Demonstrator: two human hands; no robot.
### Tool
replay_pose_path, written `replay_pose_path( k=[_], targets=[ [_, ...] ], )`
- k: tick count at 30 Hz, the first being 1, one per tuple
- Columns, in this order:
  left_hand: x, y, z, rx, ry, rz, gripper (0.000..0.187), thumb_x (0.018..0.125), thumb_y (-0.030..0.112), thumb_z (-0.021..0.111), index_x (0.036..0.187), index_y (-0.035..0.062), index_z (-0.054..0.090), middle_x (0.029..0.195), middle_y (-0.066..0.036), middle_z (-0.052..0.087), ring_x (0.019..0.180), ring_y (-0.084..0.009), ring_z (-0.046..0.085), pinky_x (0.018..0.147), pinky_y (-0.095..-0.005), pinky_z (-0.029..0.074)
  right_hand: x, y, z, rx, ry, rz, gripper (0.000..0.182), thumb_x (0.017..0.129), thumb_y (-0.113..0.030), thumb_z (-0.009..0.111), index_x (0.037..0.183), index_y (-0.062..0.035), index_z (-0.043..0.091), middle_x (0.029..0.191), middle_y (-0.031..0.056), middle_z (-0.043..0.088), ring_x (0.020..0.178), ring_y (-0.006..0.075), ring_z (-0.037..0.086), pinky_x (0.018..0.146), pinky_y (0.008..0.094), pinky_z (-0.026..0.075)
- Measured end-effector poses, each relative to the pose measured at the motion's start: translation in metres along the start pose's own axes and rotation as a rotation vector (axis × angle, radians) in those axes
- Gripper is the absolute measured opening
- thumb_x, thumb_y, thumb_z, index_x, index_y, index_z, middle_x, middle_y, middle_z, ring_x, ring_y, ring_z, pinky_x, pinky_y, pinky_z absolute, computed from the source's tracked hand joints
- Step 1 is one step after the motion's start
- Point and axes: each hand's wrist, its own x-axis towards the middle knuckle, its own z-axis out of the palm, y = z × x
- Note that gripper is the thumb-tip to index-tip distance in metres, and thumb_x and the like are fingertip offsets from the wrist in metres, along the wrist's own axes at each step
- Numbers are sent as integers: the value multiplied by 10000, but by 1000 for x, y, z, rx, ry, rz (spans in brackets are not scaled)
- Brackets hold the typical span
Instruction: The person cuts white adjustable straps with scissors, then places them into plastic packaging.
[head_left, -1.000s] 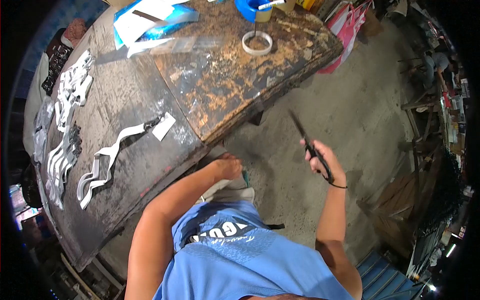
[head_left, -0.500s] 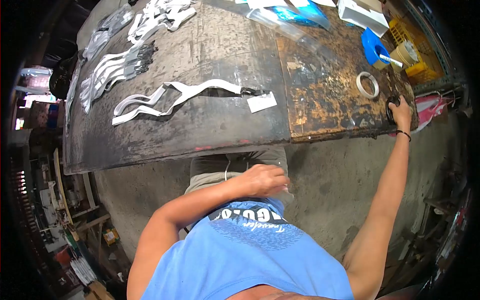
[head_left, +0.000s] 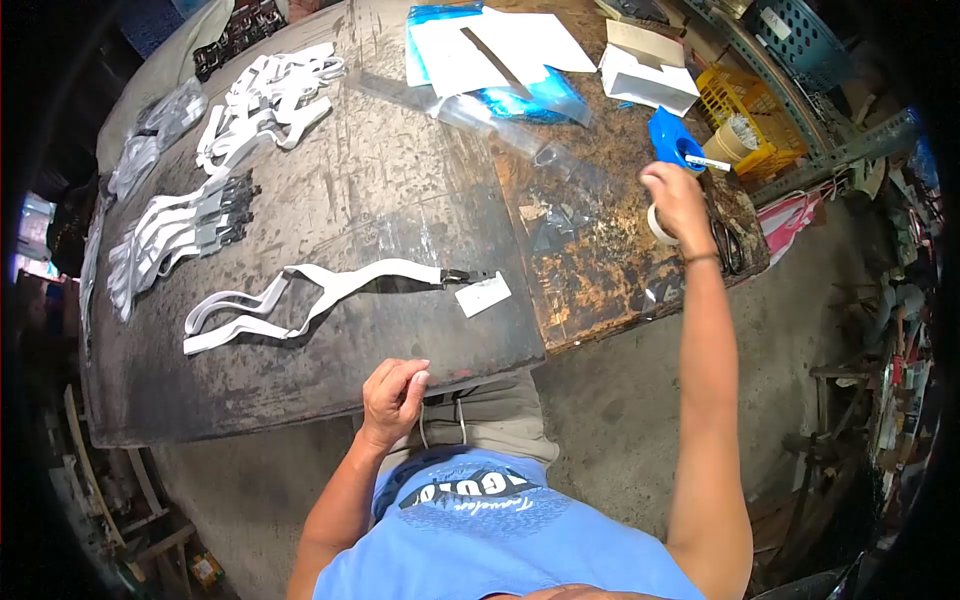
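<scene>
My right hand (head_left: 678, 207) is over the right part of the table, fingers curled and their undersides hidden. Beneath it, a white tape roll (head_left: 657, 226) is partly covered. Black-handled scissors (head_left: 731, 243) lie just right of my wrist. My left hand (head_left: 393, 402) is closed at the table's front edge, thumb against the fingers; what it holds, if anything, is hidden. Beyond it lies a white Y-shaped strap (head_left: 345, 285) with a black buckle (head_left: 455, 276), and a white tag (head_left: 483, 295) at its right end.
White straps with grey and black ends (head_left: 190, 225) lie in a row at left, near a strap pile (head_left: 270, 95) and plastic bags (head_left: 155, 140). White sheets (head_left: 540, 42), blue film (head_left: 560, 97), a white box (head_left: 650, 80), a blue holder (head_left: 672, 135) and a marker (head_left: 708, 163) stand farther back.
My right hand has let go of the scissors and moved left and away from me, over the tape roll. My left hand has moved left to the table edge. The view has shifted.
</scene>
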Motion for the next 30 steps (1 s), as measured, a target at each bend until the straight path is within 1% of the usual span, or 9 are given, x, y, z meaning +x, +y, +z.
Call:
replay_pose_path(
  k=[5, 11, 13, 15, 16, 19, 24, 27, 30],
  targets=[
    [0, -17, -2, 2, 46, -14, 123, 815, 2, 642, 934, 17, 668, 766, -103, 628, 630, -213, 572, 576, -307, 461, 52, 19, 50, -123, -189, 223, 202, 809, -206, 620, 872, -18, 657, 832, 190, 660, 836, 350, 638, 736, 413, 486],
    [1, -22, 0, 15, 70, -53, 112, 785, 12, 658, 895, 24, 670, 777, -111, 649, 665, -249, 610, 597, -332, 491, 107, 20, 89, -141, -36, 160, 224, 821, -235, 641, 849, -13, 656, 796, 171, 662, 809, 323, 645, 709, 409, 487],
    [1, -22, -1, 12, 70, -64, 114, 776, 10, 666, 888, 27, 670, 778, -106, 652, 662, -247, 611, 592, -331, 491, 118, 3, 92, 14, -141, 203, 318, 795, -320, 688, 796, -5, 640, 761, 167, 650, 779, 307, 636, 695, 415, 480],
    [3, -24, 0, 4, 79, -75, 116, 767, 8, 675, 880, 31, 670, 778, -102, 656, 660, -245, 613, 588, -330, 491, 116, -23, 89, -56, -461, 262, 439, 711, -413, 754, 864, -13, 658, 978, 215, 654, 921, 348, 634, 760, 451, 487],
    [3, -25, 1, 0, 82, -65, 120, 758, 8, 683, 874, 33, 669, 777, -99, 657, 657, -245, 614, 584, -330, 491, 111, -22, 97, -199, -436, 190, 500, 641, -437, 800, 836, -11, 625, 924, 213, 653, 870, 344, 631, 735, 442, 486],
    [3, -25, 3, -16, 59, -48, 126, 740, 11, 700, 858, 41, 666, 773, -90, 658, 648, -249, 616, 574, -332, 492, 102, -1, 112, -175, -369, 90, 431, 658, -374, 798, 796, -22, 591, 878, 195, 645, 810, 348, 613, 700, 444, 479],
    [6, -25, 1, 8, 13, -25, 119, 741, 22, 706, 849, 45, 664, 757, -85, 649, 647, -248, 614, 570, -332, 489, 124, 8, 101, 110, -506, 235, 310, 732, -264, 742, 782, -30, 545, 754, 159, 632, 751, 326, 609, 681, 418, 459],
    [7, -25, 2, -4, 21, -11, 124, 740, 32, 712, 853, 45, 660, 756, -86, 645, 650, -251, 613, 570, -335, 488, 130, -5, 95, 22, -400, 136, 339, 724, -297, 746, 794, -26, 556, 796, 157, 649, 789, 323, 623, 695, 426, 467],
    [7, -26, 2, 3, 18, -8, 132, 739, 38, 715, 858, 44, 657, 764, -88, 645, 657, -252, 614, 572, -337, 489, 117, -11, 94, -248, -466, 193, 399, 708, -347, 769, 809, -19, 566, 826, 173, 651, 816, 330, 628, 710, 430, 473]
  ],
)
